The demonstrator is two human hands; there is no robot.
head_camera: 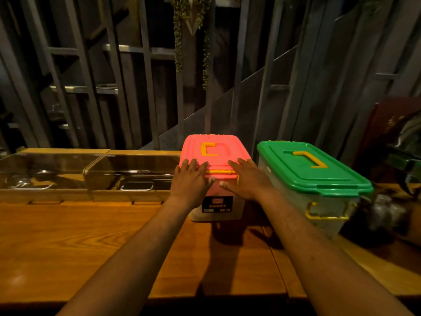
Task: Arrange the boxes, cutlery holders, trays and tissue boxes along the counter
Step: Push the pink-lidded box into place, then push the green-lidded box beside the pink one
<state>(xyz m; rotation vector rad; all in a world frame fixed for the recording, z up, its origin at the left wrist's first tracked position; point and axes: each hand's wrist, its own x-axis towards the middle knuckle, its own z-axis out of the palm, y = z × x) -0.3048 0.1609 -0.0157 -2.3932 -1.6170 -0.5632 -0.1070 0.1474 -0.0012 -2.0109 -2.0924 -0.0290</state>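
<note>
Two hands, the left hand [191,179] and right hand [247,180], lie flat with straight fingers on the near edge of the pink-lidded box [215,153], its long axis running away from them. Just right sits the green-lidded box [312,166], angled, both on the wooden desk [91,236] before dark slatted walls.

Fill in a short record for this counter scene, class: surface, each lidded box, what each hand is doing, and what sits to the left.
surface: wooden counter
box one: pink-lidded box, yellow handle, label on its front
box two: green-lidded box, to the right of the pink one, a gap between them
left hand: fingers flat on the pink lid's near edge
right hand: likewise flat on that lid
left of boxes: clear-lidded cutlery holders
</note>
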